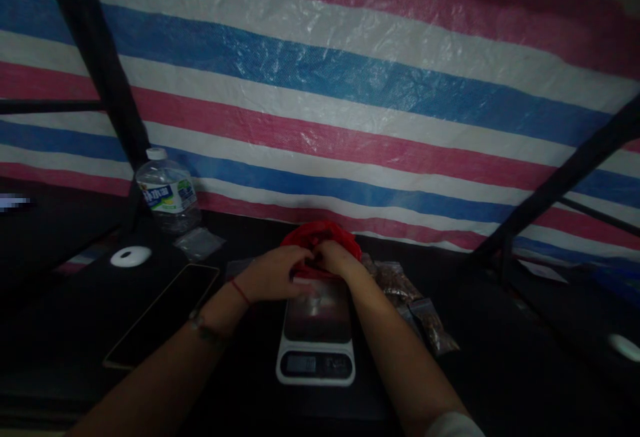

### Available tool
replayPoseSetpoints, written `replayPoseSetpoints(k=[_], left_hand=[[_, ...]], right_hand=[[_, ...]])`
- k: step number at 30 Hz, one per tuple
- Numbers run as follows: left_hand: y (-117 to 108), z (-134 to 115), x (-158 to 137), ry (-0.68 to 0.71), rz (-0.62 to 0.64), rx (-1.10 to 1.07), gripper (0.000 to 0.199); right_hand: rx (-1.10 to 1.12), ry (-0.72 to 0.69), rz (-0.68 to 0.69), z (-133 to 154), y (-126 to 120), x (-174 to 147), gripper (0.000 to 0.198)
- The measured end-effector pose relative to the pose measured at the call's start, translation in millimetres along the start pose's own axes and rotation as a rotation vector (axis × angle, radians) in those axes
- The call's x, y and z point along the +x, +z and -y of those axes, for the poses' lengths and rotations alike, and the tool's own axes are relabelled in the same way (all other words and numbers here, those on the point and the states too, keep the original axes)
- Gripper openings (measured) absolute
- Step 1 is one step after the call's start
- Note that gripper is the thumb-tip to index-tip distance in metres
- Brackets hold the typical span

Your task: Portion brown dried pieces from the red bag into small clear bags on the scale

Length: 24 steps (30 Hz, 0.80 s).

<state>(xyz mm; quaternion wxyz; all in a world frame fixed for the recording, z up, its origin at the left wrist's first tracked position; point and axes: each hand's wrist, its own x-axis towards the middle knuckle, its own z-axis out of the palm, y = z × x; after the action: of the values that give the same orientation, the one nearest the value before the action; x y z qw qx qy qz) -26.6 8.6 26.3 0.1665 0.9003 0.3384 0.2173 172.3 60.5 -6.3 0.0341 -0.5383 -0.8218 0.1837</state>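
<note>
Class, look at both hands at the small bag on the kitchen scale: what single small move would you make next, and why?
Probably take both hands off the bag. The left hand and right hand both rest on the small clear bag lying on the scale, with the red bag just behind. Hands pressing on it would likely skew the reading, and the display is too dim to read anyway.

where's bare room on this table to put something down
Bare dark table lies right of the filled bags, and in front of the scale. Crowded: left side, with phone, bottle and white disc; both hands meet at the red bag.
</note>
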Motion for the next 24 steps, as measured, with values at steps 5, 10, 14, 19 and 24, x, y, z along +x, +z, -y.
replayPoseSetpoints(k=[5,10,14,19,24], left_hand=[[25,-10,17,0.073,0.207,0.081,0.036],[35,9,32,0.050,-0.194,0.074,0.017],[50,36,34,-0.114,-0.571,0.103,0.039],[64,58,31,-0.147,-0.629,0.073,0.042],[64,61,26,-0.140,-0.543,0.065,0.033]], right_hand=[[-0.045,0.009,-0.015,4,-5,-1,0.022],[-0.136,-0.010,-0.096,4,-10,-2,0.025],[-0.147,-0.032,-0.143,-2,-7,-1,0.024],[-0.095,-0.063,-0.109,-7,0,3,0.021],[-0.060,-0.080,-0.267,-8,-6,5,0.020]])
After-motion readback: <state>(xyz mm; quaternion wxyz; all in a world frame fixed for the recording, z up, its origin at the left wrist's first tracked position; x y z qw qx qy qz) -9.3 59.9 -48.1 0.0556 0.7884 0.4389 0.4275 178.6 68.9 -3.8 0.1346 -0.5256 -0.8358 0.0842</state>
